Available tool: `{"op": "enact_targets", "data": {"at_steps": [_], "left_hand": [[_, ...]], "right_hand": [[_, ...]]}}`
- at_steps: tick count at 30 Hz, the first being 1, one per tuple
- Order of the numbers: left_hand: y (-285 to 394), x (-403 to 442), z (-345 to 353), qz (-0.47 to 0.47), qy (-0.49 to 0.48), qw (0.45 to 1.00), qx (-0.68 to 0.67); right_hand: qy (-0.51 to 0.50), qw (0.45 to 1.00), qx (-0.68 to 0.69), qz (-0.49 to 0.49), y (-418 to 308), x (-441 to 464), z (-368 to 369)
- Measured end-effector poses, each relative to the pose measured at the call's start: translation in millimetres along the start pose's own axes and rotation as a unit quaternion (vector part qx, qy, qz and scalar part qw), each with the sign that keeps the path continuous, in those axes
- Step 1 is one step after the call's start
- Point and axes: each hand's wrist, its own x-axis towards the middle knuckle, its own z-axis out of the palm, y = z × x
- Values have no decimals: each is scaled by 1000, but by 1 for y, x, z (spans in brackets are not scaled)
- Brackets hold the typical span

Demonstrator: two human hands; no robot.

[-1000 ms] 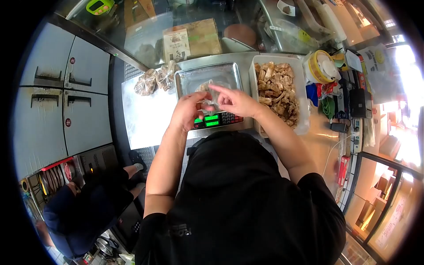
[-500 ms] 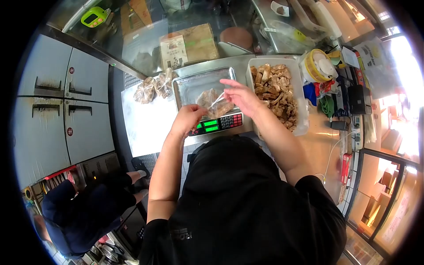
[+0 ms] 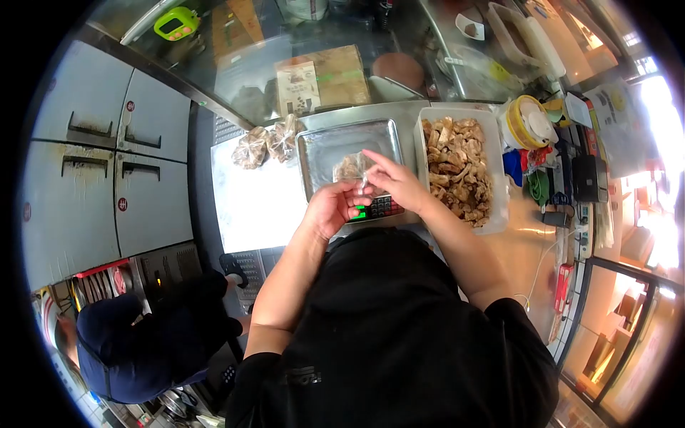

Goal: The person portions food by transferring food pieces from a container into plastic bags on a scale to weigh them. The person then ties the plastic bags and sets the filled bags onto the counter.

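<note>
A clear plastic bag (image 3: 349, 166) of brown pieces is over the steel tray of a digital scale (image 3: 307, 146). Close to the bag's twisted neck, my left hand (image 3: 331, 208) pinches the plastic with its fingertips. My right hand (image 3: 399, 184) grips the neck from the other side, its index finger stretched out past the bag. Both hands partly cover the scale's keypad and green display. Right of the scale, a white plastic tub (image 3: 499, 187) holds a heap of brown, meat-like pieces (image 3: 457, 160); their exact kind is unclear.
Two filled plastic bags (image 3: 251, 148) lie left of the scale on a white surface (image 3: 253, 210). Behind the counter sits a cardboard box (image 3: 342, 71). A yellow-rimmed tub (image 3: 519, 125) stands at right. Another person (image 3: 139, 349) is bent over at lower left, near the cabinets (image 3: 82, 192).
My hands have come together at the bag's neck, the left one turning and moving right. The view has shifted, and the other person has moved slightly.
</note>
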Motion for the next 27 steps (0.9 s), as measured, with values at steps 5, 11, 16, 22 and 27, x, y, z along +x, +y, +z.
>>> {"op": "enact_targets", "data": {"at_steps": [5, 11, 16, 22, 27], "left_hand": [[1, -1, -3, 81, 80, 990, -86], [14, 7, 1, 92, 39, 991, -87], [11, 2, 2, 90, 55, 994, -36], [1, -6, -1, 67, 41, 997, -16], [2, -13, 1, 68, 73, 995, -5]], "right_hand": [[-6, 949, -312, -38, -13, -14, 3], [146, 930, -325, -90, 12, -15, 8], [195, 976, -48, 90, 4, 0, 17], [173, 953, 158, 193, 5, 11, 37], [168, 926, 291, 172, 16, 14, 36]]}}
